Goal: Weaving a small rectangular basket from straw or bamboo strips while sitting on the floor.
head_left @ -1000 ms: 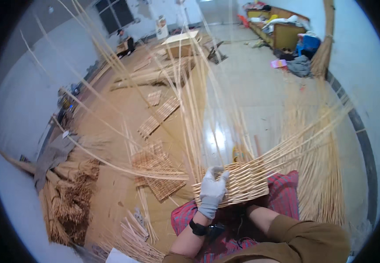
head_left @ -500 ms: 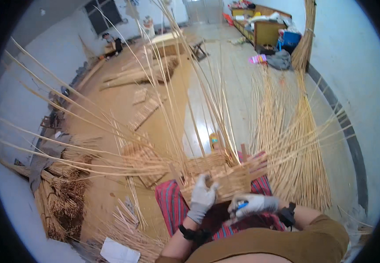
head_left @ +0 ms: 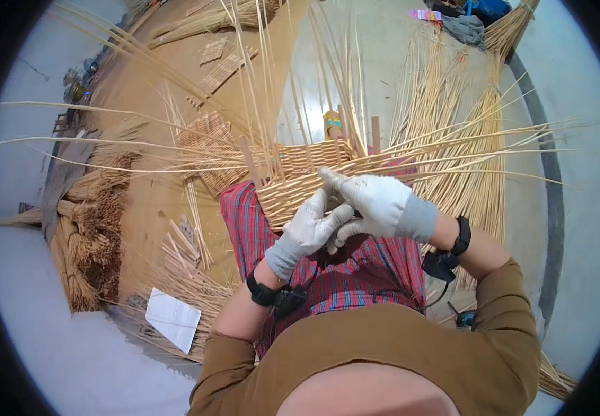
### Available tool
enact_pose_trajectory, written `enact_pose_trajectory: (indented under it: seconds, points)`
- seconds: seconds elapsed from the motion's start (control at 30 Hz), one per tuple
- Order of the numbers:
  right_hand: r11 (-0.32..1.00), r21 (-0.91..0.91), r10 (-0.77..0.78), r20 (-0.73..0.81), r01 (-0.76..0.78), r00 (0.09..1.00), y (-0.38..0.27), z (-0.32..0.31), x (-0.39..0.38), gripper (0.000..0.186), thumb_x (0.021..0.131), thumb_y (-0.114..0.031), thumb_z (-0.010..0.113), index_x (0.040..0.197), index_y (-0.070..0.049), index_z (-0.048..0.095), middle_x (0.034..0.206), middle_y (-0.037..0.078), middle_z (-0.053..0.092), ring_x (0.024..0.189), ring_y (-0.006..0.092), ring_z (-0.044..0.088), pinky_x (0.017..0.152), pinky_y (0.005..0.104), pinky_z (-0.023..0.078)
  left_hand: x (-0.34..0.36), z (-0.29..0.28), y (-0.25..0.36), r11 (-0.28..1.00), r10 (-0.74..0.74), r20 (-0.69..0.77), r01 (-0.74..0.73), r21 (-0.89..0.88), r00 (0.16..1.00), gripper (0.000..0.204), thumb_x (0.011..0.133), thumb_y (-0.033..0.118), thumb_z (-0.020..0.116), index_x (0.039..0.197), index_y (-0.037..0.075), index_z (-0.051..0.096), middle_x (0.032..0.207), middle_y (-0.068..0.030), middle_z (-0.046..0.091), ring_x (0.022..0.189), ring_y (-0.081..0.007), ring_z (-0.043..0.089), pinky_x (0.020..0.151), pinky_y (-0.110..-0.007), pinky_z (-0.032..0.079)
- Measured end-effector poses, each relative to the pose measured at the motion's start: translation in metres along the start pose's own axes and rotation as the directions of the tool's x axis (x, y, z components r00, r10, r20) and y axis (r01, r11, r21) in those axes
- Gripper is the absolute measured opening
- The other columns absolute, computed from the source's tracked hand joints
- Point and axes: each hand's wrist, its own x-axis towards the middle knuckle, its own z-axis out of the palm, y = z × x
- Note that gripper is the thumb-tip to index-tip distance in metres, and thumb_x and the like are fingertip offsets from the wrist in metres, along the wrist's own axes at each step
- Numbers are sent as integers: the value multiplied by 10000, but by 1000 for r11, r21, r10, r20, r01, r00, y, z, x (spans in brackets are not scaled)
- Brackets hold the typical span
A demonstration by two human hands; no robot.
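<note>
A pale wicker basket piece (head_left: pixel 283 201), with long loose rods and short wooden stakes, rests on my lap over red-and-blue striped cloth (head_left: pixel 244 229). My left hand (head_left: pixel 312 225), in a white glove, is closed at the basket piece's near side. My right hand (head_left: pixel 373 208), also gloved, lies beside and partly over it, its extended thumb on the weave and its other fingers curled. Both sets of fingertips meet at the near edge, where anything small between them is hidden.
Willow rod bundles (head_left: pixel 452 173) lie at the right, darker bundles (head_left: pixel 92 256) at the left. Woven panels (head_left: pixel 203 128) and a white sheet (head_left: pixel 172 319) are on the floor. A yellow bottle-like object (head_left: pixel 332 125) stands beyond the basket piece. Walls border both sides.
The view has tilted downward. My right hand, holding something blue half a second ago, has risen to the weave beside my left; the blue object no longer shows in it.
</note>
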Motion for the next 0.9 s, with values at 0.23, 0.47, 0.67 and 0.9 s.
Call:
enact_pose_trajectory:
  seconds: [0.23,0.47,0.67,0.9]
  points:
    - [954,-277,55,-219,-116,974,9,-66,25,474,900,-553,649,997,-96,732,875,187,710,827,371,702,719,478,559,-2,-62,22,979,48,-281,-101,-179,958,162,1006,265,653,966,113,614,692,48,569,506,-31,497,404,-197,365]
    - [871,-340,258,-296,-354,920,80,-87,14,321,920,-395,631,884,-85,701,843,156,685,837,358,672,738,465,519,37,-172,5,946,159,-662,80,315,732,260,1003,337,665,996,78,676,762,34,602,606,-44,503,487,-201,388]
    - [828,-405,240,-370,-388,897,106,-76,12,254,932,-335,597,1023,-141,733,897,142,711,876,343,687,761,451,545,42,-170,-6,928,208,-690,84,364,693,219,940,252,754,1065,72,758,819,22,652,630,-51,517,482,-215,404]
    - [863,-419,173,-279,-282,945,109,-81,15,260,910,-259,566,1079,-148,730,910,123,721,879,341,689,784,450,549,41,-174,-6,955,144,-693,84,284,706,247,929,238,765,1100,59,755,846,6,693,632,-49,529,495,-213,421]
